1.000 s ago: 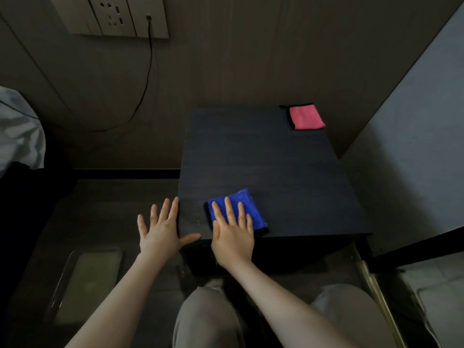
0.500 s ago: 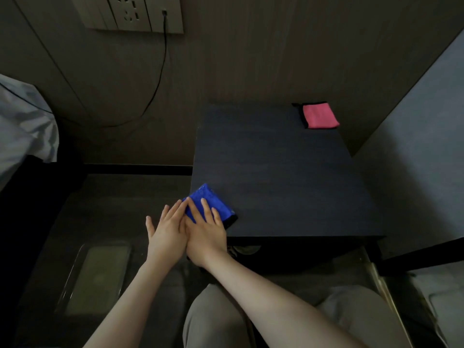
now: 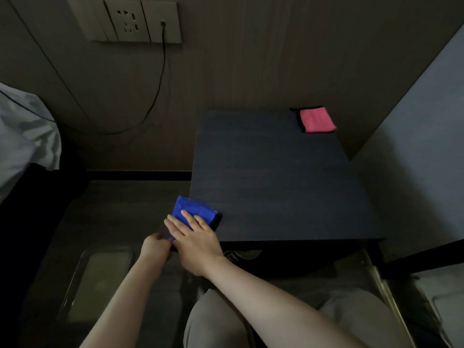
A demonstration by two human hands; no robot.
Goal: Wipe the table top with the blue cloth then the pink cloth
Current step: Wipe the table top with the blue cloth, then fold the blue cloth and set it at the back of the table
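Blue cloth [image 3: 194,213] is now lying at the near left corner of the dark bench [image 3: 281,187], with part of it hanging out past the left edge, whereas a second ago it sat further in along the front edge and then slid leftward. Pressing down on it is the right hand [image 3: 194,243], whose fingers [image 3: 187,216] are lying flat and slightly spread across the fabric rather than gripping it. Beside it, the left hand [image 3: 154,248], which was spread open in the air off the bench a moment ago, is now curling shut just below the corner, touching the right hand; its fingers seem to be closing on the overhanging edge of the cloth or cupping under it, though the dim light is making it hard to tell which. Judging from this, the sideways stroke along the front is ending at the corner, perhaps with the left hand catching what is being swept off or helping to take the cloth up. Pink cloth [image 3: 316,120] is resting folded at the far right corner, well apart from both hands and untouched, so the second half of the task is not yet starting. Most of the bench beyond the front strip is showing no sign either way of having been wiped.
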